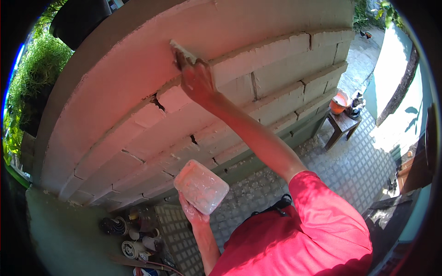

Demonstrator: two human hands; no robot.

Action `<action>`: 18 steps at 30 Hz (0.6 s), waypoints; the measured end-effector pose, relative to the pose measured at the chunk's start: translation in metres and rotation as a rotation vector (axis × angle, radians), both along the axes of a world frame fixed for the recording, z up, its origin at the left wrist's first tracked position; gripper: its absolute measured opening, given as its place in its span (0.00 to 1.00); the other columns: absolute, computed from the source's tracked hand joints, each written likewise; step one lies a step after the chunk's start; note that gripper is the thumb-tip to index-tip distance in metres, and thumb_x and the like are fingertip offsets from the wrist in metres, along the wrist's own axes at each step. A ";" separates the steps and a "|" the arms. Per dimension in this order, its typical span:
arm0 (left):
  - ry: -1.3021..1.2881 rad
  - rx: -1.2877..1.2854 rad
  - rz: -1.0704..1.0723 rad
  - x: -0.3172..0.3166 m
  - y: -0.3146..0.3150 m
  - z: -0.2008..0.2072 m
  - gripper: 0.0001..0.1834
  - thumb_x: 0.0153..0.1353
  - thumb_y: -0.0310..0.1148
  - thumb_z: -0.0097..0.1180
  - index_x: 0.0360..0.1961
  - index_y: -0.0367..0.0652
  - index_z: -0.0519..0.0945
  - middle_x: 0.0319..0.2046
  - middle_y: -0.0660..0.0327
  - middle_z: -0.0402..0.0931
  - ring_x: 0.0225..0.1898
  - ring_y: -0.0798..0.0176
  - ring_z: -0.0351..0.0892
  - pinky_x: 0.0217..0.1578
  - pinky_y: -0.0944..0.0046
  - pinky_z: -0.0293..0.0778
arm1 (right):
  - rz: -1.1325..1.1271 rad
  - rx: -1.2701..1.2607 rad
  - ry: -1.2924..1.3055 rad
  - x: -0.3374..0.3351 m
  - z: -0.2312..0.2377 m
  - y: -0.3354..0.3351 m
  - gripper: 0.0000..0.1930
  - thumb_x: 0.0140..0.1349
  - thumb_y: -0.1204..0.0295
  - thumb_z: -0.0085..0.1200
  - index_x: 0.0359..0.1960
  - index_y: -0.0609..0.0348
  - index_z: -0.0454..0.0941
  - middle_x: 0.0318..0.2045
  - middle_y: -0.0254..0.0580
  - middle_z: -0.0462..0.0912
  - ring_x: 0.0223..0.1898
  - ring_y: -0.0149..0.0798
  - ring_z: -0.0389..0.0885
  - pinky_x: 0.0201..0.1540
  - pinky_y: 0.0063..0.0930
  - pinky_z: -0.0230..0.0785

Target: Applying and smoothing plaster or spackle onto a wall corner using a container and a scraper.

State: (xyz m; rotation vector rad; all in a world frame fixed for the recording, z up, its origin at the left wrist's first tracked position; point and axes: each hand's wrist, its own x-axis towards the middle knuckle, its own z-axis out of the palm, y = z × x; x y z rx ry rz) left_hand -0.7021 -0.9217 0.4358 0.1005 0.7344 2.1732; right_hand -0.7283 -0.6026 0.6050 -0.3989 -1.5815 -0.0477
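My right hand (199,82) is closed around a putty knife (183,51), a flat tool smeared with pale paste. Its blade rests against the smooth upper band of the wall (138,73), above the stepped rows of blocks. Lower down, away from the wall's upper band, my left hand (192,212) grips a translucent plastic tub (202,187) by its side and bottom. White smears cover the tub, and what is inside cannot be made out. Pale residue marks the left fingers too.
Dark gaps show between the blocks (159,102). A wooden stool (343,123) carrying an orange bucket (340,102) stands on the tiled floor at right. Several cans and pots (133,248) crowd the floor at lower left. A dark planter (80,20) sits atop the wall.
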 end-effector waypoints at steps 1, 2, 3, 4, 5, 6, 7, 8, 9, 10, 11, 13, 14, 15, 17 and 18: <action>0.001 0.002 0.003 -0.002 -0.001 -0.001 0.28 0.66 0.49 0.51 0.62 0.47 0.67 0.59 0.58 0.69 0.59 0.51 0.69 0.57 0.44 0.70 | 0.003 0.002 0.001 0.002 0.000 -0.009 0.24 0.49 0.79 0.48 0.52 0.66 0.76 0.28 0.57 0.81 0.24 0.56 0.78 0.31 0.48 0.72; 0.000 0.003 0.010 -0.005 0.000 -0.004 0.28 0.65 0.49 0.51 0.62 0.47 0.67 0.59 0.58 0.69 0.59 0.50 0.69 0.57 0.43 0.70 | 0.074 -0.027 -0.028 0.006 0.004 -0.017 0.23 0.50 0.79 0.48 0.52 0.66 0.76 0.27 0.58 0.81 0.24 0.56 0.78 0.31 0.48 0.72; -0.002 0.004 0.017 -0.008 -0.001 -0.006 0.28 0.65 0.49 0.50 0.62 0.47 0.67 0.59 0.58 0.69 0.59 0.50 0.69 0.57 0.43 0.70 | 0.145 -0.056 -0.058 0.010 0.007 -0.021 0.23 0.51 0.79 0.47 0.52 0.67 0.76 0.26 0.59 0.80 0.24 0.56 0.77 0.31 0.47 0.72; 0.000 0.011 0.010 -0.008 0.002 -0.005 0.28 0.65 0.49 0.50 0.62 0.47 0.67 0.59 0.58 0.69 0.59 0.50 0.69 0.57 0.43 0.70 | 0.118 -0.063 -0.056 0.023 0.007 -0.010 0.22 0.53 0.77 0.48 0.52 0.64 0.75 0.25 0.57 0.80 0.26 0.57 0.79 0.31 0.47 0.72; 0.005 -0.003 0.007 -0.006 0.003 -0.004 0.28 0.65 0.49 0.50 0.62 0.47 0.67 0.59 0.58 0.69 0.59 0.50 0.69 0.57 0.43 0.70 | 0.097 -0.070 -0.054 0.038 0.007 0.005 0.21 0.55 0.75 0.48 0.53 0.62 0.75 0.24 0.56 0.81 0.28 0.58 0.80 0.30 0.47 0.71; 0.009 -0.004 0.006 -0.006 0.000 -0.004 0.29 0.66 0.50 0.50 0.62 0.47 0.67 0.59 0.58 0.69 0.59 0.50 0.69 0.57 0.43 0.70 | 0.040 -0.150 -0.004 0.057 0.020 0.006 0.21 0.56 0.76 0.47 0.52 0.60 0.76 0.24 0.57 0.80 0.27 0.59 0.80 0.30 0.49 0.71; 0.010 0.004 0.011 -0.007 -0.002 -0.005 0.29 0.66 0.50 0.50 0.62 0.47 0.67 0.59 0.58 0.69 0.59 0.50 0.69 0.57 0.43 0.70 | -0.011 -0.244 0.049 0.075 0.031 0.011 0.20 0.56 0.76 0.45 0.51 0.59 0.77 0.23 0.58 0.80 0.26 0.60 0.80 0.29 0.51 0.72; 0.005 0.011 -0.011 -0.007 0.001 -0.008 0.29 0.66 0.50 0.49 0.63 0.47 0.67 0.59 0.58 0.69 0.59 0.50 0.69 0.57 0.43 0.70 | -0.061 -0.347 0.052 0.095 0.041 0.028 0.20 0.56 0.76 0.45 0.51 0.59 0.78 0.22 0.58 0.80 0.25 0.61 0.79 0.29 0.52 0.71; -0.001 0.013 -0.032 -0.008 0.002 -0.010 0.29 0.66 0.50 0.49 0.63 0.47 0.66 0.59 0.58 0.69 0.59 0.50 0.69 0.57 0.43 0.70 | -0.110 -0.455 0.055 0.106 0.049 0.045 0.20 0.56 0.75 0.44 0.50 0.58 0.78 0.21 0.59 0.79 0.24 0.61 0.79 0.28 0.53 0.71; 0.000 0.020 -0.035 -0.008 0.001 -0.011 0.29 0.66 0.50 0.49 0.63 0.47 0.66 0.59 0.58 0.69 0.59 0.50 0.69 0.57 0.43 0.70 | -0.113 -0.449 0.058 0.108 0.055 0.059 0.20 0.56 0.75 0.44 0.50 0.58 0.78 0.21 0.59 0.79 0.24 0.61 0.79 0.28 0.53 0.71; 0.010 -0.001 -0.031 -0.008 0.002 -0.013 0.29 0.66 0.51 0.49 0.63 0.47 0.66 0.60 0.58 0.69 0.59 0.50 0.69 0.57 0.44 0.70 | -0.151 -0.356 0.109 0.109 0.062 0.071 0.18 0.54 0.75 0.46 0.47 0.60 0.79 0.20 0.58 0.79 0.24 0.61 0.79 0.28 0.52 0.71; 0.020 -0.019 -0.025 -0.009 0.003 -0.015 0.29 0.66 0.51 0.49 0.63 0.47 0.66 0.60 0.59 0.69 0.59 0.51 0.70 0.56 0.45 0.71 | -0.186 -0.262 0.161 0.098 0.063 0.077 0.17 0.53 0.75 0.47 0.44 0.62 0.79 0.18 0.58 0.78 0.23 0.61 0.79 0.29 0.52 0.72; 0.013 -0.015 -0.037 -0.010 0.004 -0.016 0.30 0.65 0.51 0.50 0.63 0.47 0.66 0.60 0.58 0.69 0.60 0.50 0.69 0.57 0.44 0.70 | -0.204 -0.145 0.120 0.083 0.066 0.072 0.15 0.50 0.75 0.49 0.41 0.62 0.79 0.18 0.57 0.78 0.23 0.60 0.79 0.28 0.51 0.72; 0.006 -0.011 -0.050 -0.010 0.006 -0.017 0.30 0.65 0.51 0.50 0.63 0.46 0.67 0.60 0.58 0.69 0.60 0.50 0.69 0.58 0.42 0.69 | -0.223 -0.028 0.079 0.067 0.068 0.067 0.14 0.48 0.75 0.51 0.38 0.63 0.79 0.18 0.56 0.78 0.22 0.60 0.78 0.28 0.51 0.72; 0.006 -0.010 -0.036 -0.010 0.007 -0.017 0.29 0.65 0.51 0.49 0.62 0.47 0.66 0.60 0.58 0.69 0.59 0.51 0.70 0.57 0.45 0.71 | -0.177 0.275 0.193 0.035 0.060 0.046 0.12 0.43 0.76 0.54 0.34 0.62 0.78 0.17 0.52 0.77 0.20 0.57 0.77 0.25 0.48 0.71; 0.004 -0.014 -0.017 -0.010 0.007 -0.017 0.29 0.66 0.51 0.49 0.62 0.47 0.66 0.59 0.59 0.69 0.59 0.52 0.70 0.55 0.47 0.72 | -0.084 0.157 0.062 0.017 0.061 0.024 0.15 0.47 0.77 0.52 0.39 0.59 0.79 0.18 0.55 0.77 0.21 0.57 0.78 0.25 0.49 0.71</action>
